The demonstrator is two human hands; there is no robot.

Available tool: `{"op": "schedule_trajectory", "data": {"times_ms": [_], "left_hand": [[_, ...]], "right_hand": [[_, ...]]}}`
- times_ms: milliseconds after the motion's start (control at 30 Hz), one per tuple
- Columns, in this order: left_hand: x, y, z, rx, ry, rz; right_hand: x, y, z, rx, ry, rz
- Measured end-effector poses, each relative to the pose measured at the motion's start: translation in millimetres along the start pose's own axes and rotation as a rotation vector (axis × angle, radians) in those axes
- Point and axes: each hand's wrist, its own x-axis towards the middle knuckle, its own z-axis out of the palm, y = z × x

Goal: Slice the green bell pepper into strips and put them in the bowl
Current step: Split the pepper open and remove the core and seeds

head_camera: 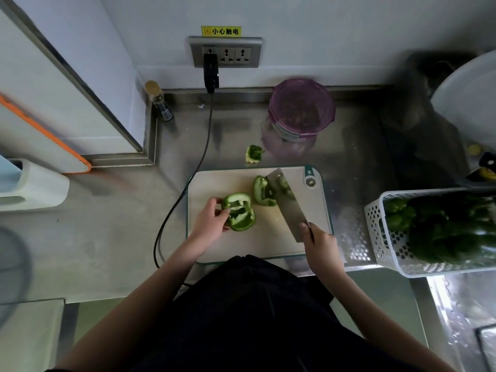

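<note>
left hand (208,221) fingers grip pepper half (239,212) | right hand (320,241) fingers grip cleaver (288,204)

We are seeing: green pepper halves (239,212) | cream, teal-edged board (214,183) | purple bowl (302,110) | white perforated basket (375,226) | yellow sign (221,31)

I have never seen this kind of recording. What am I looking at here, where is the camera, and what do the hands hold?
There is no machine: a person works with bare hands. The single picture comes from a camera on the person's head, looking down. On the steel counter lies a pale plastic cutting board. The left hand grips a cut green bell pepper half; another green pepper piece lies beside it. The right hand holds a broad steel cleaver. The pepper's cut-off stem sits behind the board, near a purple plastic container. A white perforated basket of peppers stands on the right.
</note>
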Motion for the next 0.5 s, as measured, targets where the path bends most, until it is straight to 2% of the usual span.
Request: {"op": "schedule_trajectory", "data": {"times_ms": [133,267,367,500], "left_hand": [[-3,2,-1,0.026,-0.024,-0.024],[-3,1,-7,0.11,0.006,-0.004],[-3,1,-14,0.159,0.026,-0.007],[-3,1,-16,0.136,0.035,-0.006]], "right_hand": [[-1,5,1,0.146,0.081,0.111],[2,17,5,0.355,0.164,0.308],[5,22,5,0.502,0.163,0.417],[8,23,6,0.418,0.077,0.387]]}}
